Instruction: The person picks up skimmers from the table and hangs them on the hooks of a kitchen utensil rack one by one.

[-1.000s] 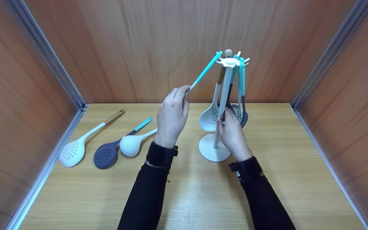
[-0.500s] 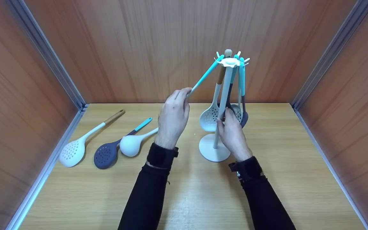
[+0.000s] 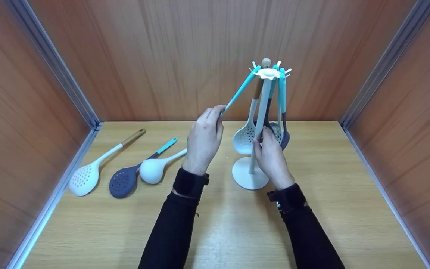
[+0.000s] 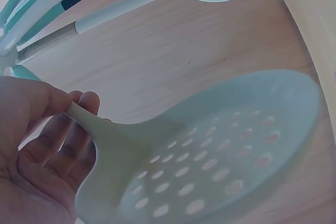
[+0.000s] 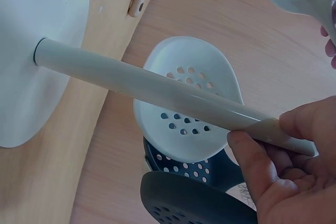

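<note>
My left hand [image 3: 204, 138] pinches the neck of a pale skimmer [image 4: 173, 163] with a turquoise handle [image 3: 242, 89]. Slanting up to the right, that handle has its end right at the left hooks of a white utensil stand [image 3: 268, 73]. In the left wrist view the perforated bowl spreads out past my fingers. My right hand [image 3: 271, 158] grips the stand's pole [image 5: 157, 92], thumb and fingers on opposite sides. Several utensils hang from the stand, among them a white skimmer [image 3: 244, 139] with a brown handle and dark ones behind, partly hidden by my right hand.
Left on the table [image 3: 215, 231] lie a white perforated skimmer [image 3: 85, 180] with a wooden-looking handle, a dark perforated skimmer [image 3: 123, 182] with a turquoise handle, and a white ladle [image 3: 152, 170]. Wood-patterned panels [image 3: 207, 45] rise behind and on both sides.
My left hand has shifted slightly right and toward me, and the turquoise handle's end has dropped from above the hooks to their level. My right hand keeps its place on the pole.
</note>
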Demonstrator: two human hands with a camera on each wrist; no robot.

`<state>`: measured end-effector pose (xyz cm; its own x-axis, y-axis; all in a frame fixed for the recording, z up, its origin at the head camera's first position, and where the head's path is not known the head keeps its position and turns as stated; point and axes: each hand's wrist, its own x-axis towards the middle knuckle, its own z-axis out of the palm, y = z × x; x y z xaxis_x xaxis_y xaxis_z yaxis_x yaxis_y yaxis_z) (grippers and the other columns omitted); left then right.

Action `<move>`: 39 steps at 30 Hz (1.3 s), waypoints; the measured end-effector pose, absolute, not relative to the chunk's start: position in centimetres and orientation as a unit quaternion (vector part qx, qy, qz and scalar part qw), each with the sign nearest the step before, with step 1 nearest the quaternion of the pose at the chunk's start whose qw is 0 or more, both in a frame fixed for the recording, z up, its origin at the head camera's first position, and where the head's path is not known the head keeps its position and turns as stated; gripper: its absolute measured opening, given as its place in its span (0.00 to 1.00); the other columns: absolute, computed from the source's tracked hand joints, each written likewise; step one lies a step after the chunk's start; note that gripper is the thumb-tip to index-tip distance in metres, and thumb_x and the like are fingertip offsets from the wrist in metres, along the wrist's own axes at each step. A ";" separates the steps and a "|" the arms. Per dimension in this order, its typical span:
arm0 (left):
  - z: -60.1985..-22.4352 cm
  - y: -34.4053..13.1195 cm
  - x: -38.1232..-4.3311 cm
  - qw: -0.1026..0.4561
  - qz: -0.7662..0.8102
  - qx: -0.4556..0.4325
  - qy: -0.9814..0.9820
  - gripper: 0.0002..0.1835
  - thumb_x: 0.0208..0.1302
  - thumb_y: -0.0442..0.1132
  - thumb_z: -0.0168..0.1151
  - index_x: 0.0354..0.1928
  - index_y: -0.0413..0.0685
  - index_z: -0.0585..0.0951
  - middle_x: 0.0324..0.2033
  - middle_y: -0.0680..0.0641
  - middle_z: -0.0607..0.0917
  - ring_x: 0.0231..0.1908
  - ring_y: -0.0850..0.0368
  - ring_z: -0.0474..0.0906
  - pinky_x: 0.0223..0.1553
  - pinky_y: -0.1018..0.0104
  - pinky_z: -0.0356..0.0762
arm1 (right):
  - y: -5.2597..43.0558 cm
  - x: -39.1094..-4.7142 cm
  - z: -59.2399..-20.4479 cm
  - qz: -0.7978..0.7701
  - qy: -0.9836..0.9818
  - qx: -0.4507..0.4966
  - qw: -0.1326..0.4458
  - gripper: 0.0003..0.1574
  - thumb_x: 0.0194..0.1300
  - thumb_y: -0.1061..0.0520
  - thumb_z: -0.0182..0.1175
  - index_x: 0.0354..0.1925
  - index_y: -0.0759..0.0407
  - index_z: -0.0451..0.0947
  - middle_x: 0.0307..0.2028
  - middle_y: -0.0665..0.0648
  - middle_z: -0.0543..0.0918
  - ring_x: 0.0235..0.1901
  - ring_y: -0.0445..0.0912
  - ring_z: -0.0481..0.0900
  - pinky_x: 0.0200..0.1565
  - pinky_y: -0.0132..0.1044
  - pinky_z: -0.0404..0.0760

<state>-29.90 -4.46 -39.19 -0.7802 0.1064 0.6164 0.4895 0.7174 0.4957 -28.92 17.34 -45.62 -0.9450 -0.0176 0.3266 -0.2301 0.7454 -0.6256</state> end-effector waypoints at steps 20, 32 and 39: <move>-40.5 -4.1 -30.9 0.247 -0.347 -0.176 -0.888 0.16 0.92 0.34 0.61 0.72 0.46 0.86 0.57 0.43 0.94 0.57 0.46 0.96 0.57 0.51 0.98 | 17.0 -28.8 -45.8 0.352 -0.920 0.071 0.159 0.23 0.90 0.63 0.62 0.75 0.70 0.73 0.62 0.70 0.84 0.62 0.63 0.89 0.63 0.58 0.94; -41.2 -4.1 -31.2 0.247 -0.349 -0.185 -0.885 0.15 0.92 0.33 0.60 0.70 0.43 0.87 0.55 0.41 0.95 0.56 0.44 0.95 0.59 0.50 0.97 | 16.9 -28.4 -45.9 0.350 -0.919 0.076 0.166 0.24 0.90 0.63 0.61 0.76 0.72 0.73 0.62 0.71 0.84 0.61 0.63 0.90 0.61 0.59 0.94; -41.6 -4.1 -31.2 0.246 -0.348 -0.191 -0.884 0.14 0.92 0.32 0.60 0.69 0.43 0.86 0.56 0.41 0.95 0.58 0.42 0.94 0.62 0.47 0.95 | 16.9 -28.2 -46.1 0.349 -0.918 0.082 0.173 0.26 0.90 0.64 0.60 0.77 0.73 0.71 0.63 0.72 0.84 0.63 0.65 0.90 0.64 0.59 0.94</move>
<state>-31.24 -4.12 -41.57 -0.8063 0.1667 0.5676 0.5089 0.6846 0.5219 -28.20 16.91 -46.08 -0.9269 -0.0297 0.3741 -0.2707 0.7433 -0.6117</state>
